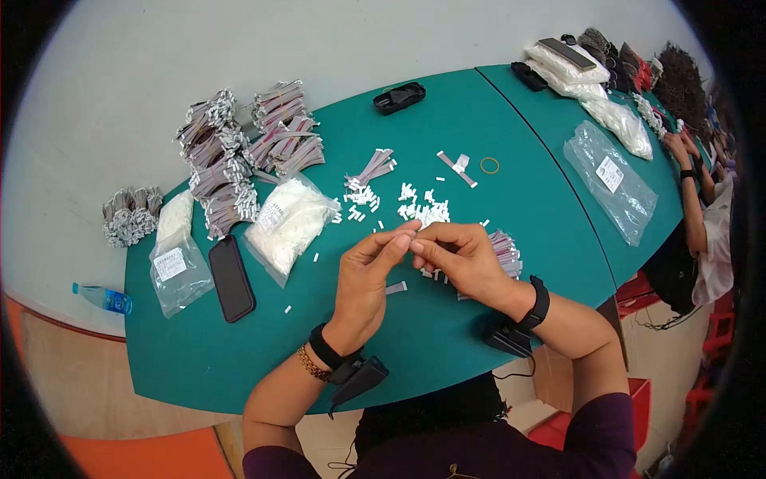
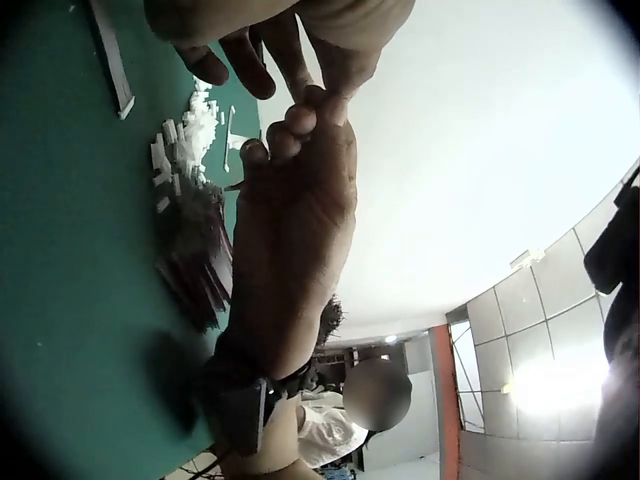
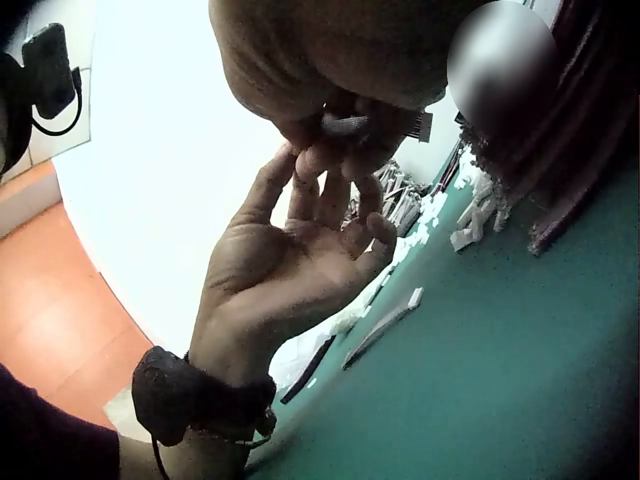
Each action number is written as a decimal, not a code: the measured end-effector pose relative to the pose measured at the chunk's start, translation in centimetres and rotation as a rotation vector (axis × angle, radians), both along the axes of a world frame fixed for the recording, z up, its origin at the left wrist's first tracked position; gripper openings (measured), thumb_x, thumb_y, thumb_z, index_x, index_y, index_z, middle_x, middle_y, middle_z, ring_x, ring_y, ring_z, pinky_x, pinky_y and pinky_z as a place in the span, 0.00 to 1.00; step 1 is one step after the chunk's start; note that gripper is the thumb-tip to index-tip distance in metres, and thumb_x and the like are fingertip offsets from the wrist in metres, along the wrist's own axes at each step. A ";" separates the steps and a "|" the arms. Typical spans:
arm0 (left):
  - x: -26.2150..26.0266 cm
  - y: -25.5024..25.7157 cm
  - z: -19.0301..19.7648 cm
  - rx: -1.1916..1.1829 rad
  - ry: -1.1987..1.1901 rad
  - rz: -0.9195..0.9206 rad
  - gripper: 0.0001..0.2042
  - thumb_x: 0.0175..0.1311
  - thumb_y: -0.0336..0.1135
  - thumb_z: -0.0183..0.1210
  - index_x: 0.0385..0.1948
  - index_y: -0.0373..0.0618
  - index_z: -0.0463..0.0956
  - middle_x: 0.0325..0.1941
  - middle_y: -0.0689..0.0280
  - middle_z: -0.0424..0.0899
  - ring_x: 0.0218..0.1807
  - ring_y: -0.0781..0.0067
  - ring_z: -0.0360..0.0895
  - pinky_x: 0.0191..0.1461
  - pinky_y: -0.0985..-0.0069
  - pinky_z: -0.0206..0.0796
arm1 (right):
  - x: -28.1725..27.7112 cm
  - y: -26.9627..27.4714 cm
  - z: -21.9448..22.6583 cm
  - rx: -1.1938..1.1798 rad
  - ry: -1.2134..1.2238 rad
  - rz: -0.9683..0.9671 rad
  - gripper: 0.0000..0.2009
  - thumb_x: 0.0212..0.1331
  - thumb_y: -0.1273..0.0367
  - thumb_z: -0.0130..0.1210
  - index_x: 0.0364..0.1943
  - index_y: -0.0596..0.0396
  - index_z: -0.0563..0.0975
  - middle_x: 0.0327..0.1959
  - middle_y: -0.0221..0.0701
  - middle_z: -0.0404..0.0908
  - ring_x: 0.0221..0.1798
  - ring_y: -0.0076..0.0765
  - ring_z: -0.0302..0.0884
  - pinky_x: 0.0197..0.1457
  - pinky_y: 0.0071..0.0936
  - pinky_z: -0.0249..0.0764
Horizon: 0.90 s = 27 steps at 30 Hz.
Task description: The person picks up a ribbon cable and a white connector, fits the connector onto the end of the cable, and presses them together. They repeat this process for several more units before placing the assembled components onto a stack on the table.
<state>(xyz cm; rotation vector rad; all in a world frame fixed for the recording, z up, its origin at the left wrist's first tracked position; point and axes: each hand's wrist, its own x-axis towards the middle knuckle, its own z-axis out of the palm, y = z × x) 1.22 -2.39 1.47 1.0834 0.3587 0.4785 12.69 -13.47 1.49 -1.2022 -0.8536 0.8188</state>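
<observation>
Above the table, the fingertips of my left hand [image 1: 365,283] and right hand [image 1: 467,259] meet. In the right wrist view, a short grey ribbon cable [image 3: 345,126] with a flat connector end [image 3: 425,126] shows among the curled fingers of my right hand [image 3: 340,60]. The thumb and index finger of my left hand [image 3: 290,265] pinch at the same spot; the piece between the tips is mostly hidden. White connectors [image 1: 427,211] lie in a loose pile beyond the hands. A single grey cable [image 1: 396,287] rests between the wrists, and a cable bundle [image 1: 504,254] lies beside my right hand.
Cable bundles [image 1: 219,172] are stacked at the back left. Bags of white parts [image 1: 289,219], a phone [image 1: 231,278] and a bottle [image 1: 104,298] are on the left. A black case [image 1: 399,98] stands at the back, a clear bag [image 1: 613,180] right. Another person's arm [image 1: 692,203] reaches in.
</observation>
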 end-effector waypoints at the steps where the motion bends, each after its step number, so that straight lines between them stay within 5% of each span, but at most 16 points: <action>1: 0.0 0.0 0.0 -0.034 0.014 -0.015 0.09 0.62 0.32 0.57 0.38 0.37 0.79 0.50 0.58 0.78 0.47 0.76 0.74 0.53 0.77 0.63 | 0.0 0.0 0.0 -0.006 -0.011 -0.008 0.08 0.61 0.69 0.54 0.34 0.60 0.79 0.24 0.26 0.77 0.26 0.15 0.69 0.28 0.14 0.66; 7: 0.4 0.5 0.6 0.196 0.082 0.039 0.09 0.63 0.34 0.55 0.38 0.38 0.78 0.43 0.65 0.81 0.43 0.80 0.73 0.44 0.82 0.62 | 0.6 0.0 -0.4 -0.012 -0.072 -0.062 0.08 0.61 0.68 0.54 0.32 0.60 0.79 0.22 0.23 0.75 0.24 0.11 0.67 0.25 0.13 0.63; 10: 0.5 1.2 -0.7 0.574 0.208 -0.069 0.08 0.63 0.34 0.55 0.37 0.40 0.77 0.37 0.67 0.81 0.41 0.82 0.72 0.42 0.81 0.62 | 0.9 0.2 -0.2 0.024 -0.059 -0.094 0.08 0.61 0.69 0.54 0.31 0.61 0.79 0.21 0.24 0.76 0.24 0.12 0.67 0.25 0.13 0.64; 11: 0.3 1.1 -0.7 0.608 0.290 -0.149 0.06 0.58 0.31 0.58 0.35 0.40 0.77 0.33 0.66 0.80 0.37 0.75 0.73 0.39 0.76 0.63 | 1.0 0.2 -0.2 0.034 -0.044 -0.098 0.08 0.60 0.69 0.54 0.31 0.61 0.79 0.21 0.24 0.76 0.24 0.12 0.67 0.25 0.13 0.64; 14: 0.2 0.8 -1.2 1.193 0.287 -0.129 0.07 0.52 0.27 0.61 0.33 0.41 0.77 0.31 0.64 0.78 0.33 0.65 0.71 0.39 0.71 0.63 | 0.8 0.2 -0.3 0.060 0.029 -0.073 0.08 0.60 0.69 0.54 0.30 0.61 0.78 0.21 0.24 0.76 0.23 0.12 0.68 0.25 0.13 0.65; 15: 0.3 0.6 -1.8 1.200 0.284 -0.099 0.09 0.46 0.25 0.63 0.31 0.42 0.77 0.30 0.62 0.77 0.34 0.59 0.69 0.40 0.67 0.63 | 0.8 0.2 -0.3 0.069 0.059 -0.057 0.08 0.60 0.70 0.54 0.30 0.61 0.78 0.21 0.24 0.76 0.23 0.13 0.68 0.25 0.13 0.65; 27: 0.6 0.5 -2.6 1.341 0.211 -0.099 0.10 0.47 0.23 0.61 0.32 0.42 0.76 0.32 0.63 0.76 0.36 0.59 0.69 0.42 0.67 0.64 | 0.8 0.1 -0.3 0.040 0.028 -0.047 0.09 0.61 0.69 0.53 0.29 0.61 0.78 0.21 0.24 0.75 0.23 0.13 0.69 0.24 0.13 0.66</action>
